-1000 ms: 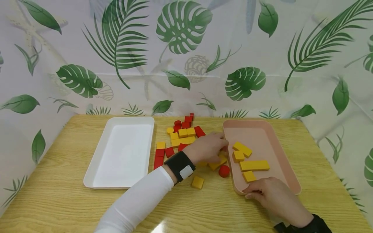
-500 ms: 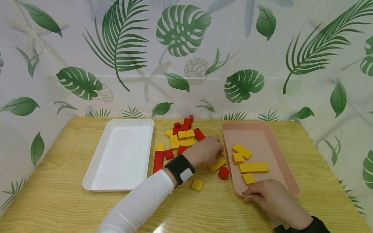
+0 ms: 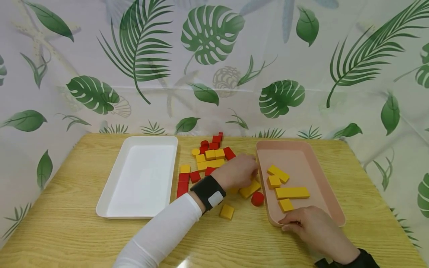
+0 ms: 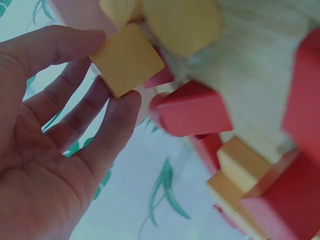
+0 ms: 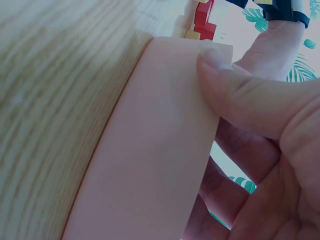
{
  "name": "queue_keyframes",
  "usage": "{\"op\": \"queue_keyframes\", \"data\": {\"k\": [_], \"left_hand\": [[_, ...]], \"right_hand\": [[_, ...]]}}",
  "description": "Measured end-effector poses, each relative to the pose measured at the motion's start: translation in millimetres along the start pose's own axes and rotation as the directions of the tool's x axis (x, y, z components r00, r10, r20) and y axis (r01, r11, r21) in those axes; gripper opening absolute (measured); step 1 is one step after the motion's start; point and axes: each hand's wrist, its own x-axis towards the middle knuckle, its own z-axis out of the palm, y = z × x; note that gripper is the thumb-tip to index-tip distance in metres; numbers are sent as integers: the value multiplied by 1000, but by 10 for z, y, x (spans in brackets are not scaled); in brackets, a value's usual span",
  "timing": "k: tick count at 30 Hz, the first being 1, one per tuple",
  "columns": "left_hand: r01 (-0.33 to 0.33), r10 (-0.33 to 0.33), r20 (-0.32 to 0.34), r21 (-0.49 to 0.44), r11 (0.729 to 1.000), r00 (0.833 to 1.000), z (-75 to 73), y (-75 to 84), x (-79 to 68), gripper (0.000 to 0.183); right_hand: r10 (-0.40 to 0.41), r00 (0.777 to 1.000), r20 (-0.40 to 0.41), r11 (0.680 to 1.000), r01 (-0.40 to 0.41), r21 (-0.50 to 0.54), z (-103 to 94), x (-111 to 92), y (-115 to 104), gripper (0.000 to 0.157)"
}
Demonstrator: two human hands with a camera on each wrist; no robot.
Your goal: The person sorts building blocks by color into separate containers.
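Observation:
My left hand (image 3: 238,171) reaches over the pile beside the pink tray's left wall. In the left wrist view its thumb and fingers pinch a yellow square block (image 4: 128,60) by the edges; in the head view the hand hides that block. Red and yellow wooden blocks (image 3: 210,165) lie around and under this hand. At the near edge of the pink tray (image 3: 321,186), my right hand (image 3: 313,227) grips the rim, its thumb on the outer wall (image 5: 145,130) and its fingers over the inside. Inside that tray lie several yellow blocks, among them a long one (image 3: 292,192).
A white tray (image 3: 142,178) stands on the left of the wooden table. A red round block (image 3: 257,199) lies right by the pink tray's left wall. One yellow square block (image 3: 227,211) lies apart, nearer the front. Behind the table hangs a leaf-patterned cloth (image 3: 167,67).
My left hand has drawn back slightly from the pink tray's rim, staying over the pile. The right hand keeps its grip on the tray, and the blocks in the tray have not moved.

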Motion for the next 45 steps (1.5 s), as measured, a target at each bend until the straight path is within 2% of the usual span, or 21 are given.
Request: {"op": "queue_keyframes", "data": {"k": [4, 8, 12, 16, 19, 25, 30, 37, 45], "left_hand": [[-6, 6, -13, -6, 1000, 1000, -146, 60, 21, 19], [-40, 40, -31, 2, 999, 999, -297, 174, 93, 21], [-107, 111, -40, 92, 990, 993, -332, 361, 256, 17], [-166, 172, -13, 189, 968, 985, -253, 597, 438, 15], [-199, 203, 5, 223, 954, 979, -179, 781, 544, 13], [-208, 216, -12, 213, 955, 976, -18, 1021, 694, 13], [-195, 206, -16, 268, 944, 978, 113, 1100, 778, 14], [-183, 203, -17, 365, 913, 979, 225, 1138, 833, 22], [-150, 166, -19, 329, 932, 986, 264, 1152, 861, 22]], "right_hand": [[2, 1000, 6, 1000, -2, 3, 0, -7, 3, 11], [7, 1000, 23, 1000, -7, 6, -4, -5, 1, 11], [32, 999, 17, 999, -33, 11, -13, -7, -2, 10], [30, 999, -26, 1000, -29, 9, -18, -13, -7, 11], [14, 998, -58, 1000, -13, 7, -19, -15, -14, 10], [-10, 995, -102, 1000, 13, 24, 16, -16, -28, 12], [-25, 995, -94, 999, 28, 31, 35, 3, -33, 11], [-16, 996, -87, 999, 20, 40, 20, -7, -28, 10], [1, 997, -79, 1000, 0, 21, 11, -22, -24, 13]]}}
